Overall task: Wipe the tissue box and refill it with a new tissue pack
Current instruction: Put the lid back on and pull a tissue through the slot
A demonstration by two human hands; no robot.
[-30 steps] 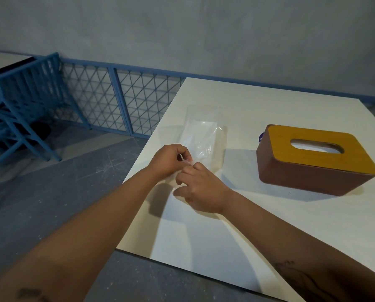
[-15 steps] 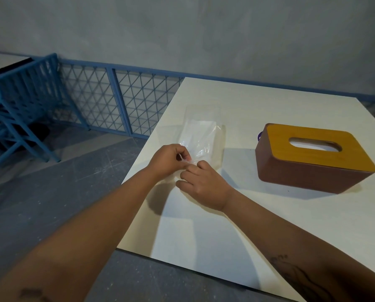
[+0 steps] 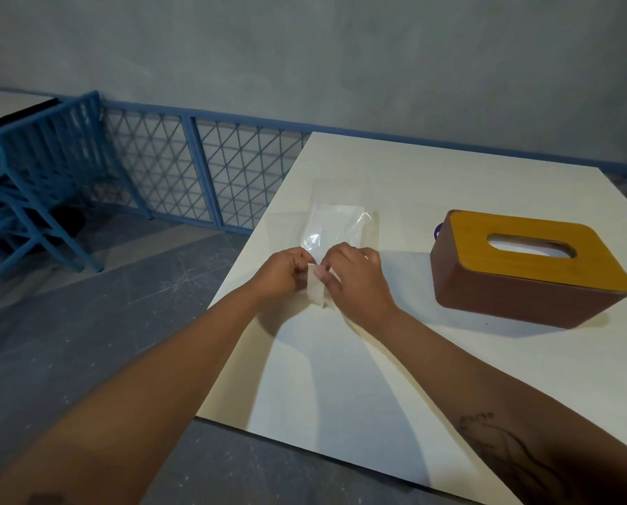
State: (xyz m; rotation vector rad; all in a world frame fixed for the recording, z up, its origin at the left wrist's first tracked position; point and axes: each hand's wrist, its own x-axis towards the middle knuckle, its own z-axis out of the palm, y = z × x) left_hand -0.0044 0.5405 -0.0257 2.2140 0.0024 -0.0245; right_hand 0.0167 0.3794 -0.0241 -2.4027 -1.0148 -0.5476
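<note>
Two bare forearms reach in from the bottom corners of the frame over the near edge of the pale table [image 3: 341, 388]. At the centre of the frame the left hand [image 3: 284, 275] and the right hand [image 3: 357, 284] meet, fingers curled. Each pinches the near end of the tissue pack [image 3: 337, 227], and a small flap of its clear wrapper stands up between the thumbs. The rest of the pack lies flat on the table, running away toward the far edge. Right of centre, well apart from the pack, stands the tissue box [image 3: 523, 286], brown-sided with a yellow wooden lid and an oval slot. A bit of something purple [image 3: 437, 231] shows behind its left end. In the upper left, past the table, are a blue lattice fence [image 3: 213, 169] and blue chairs [image 3: 42, 169] before a grey wall.
</note>
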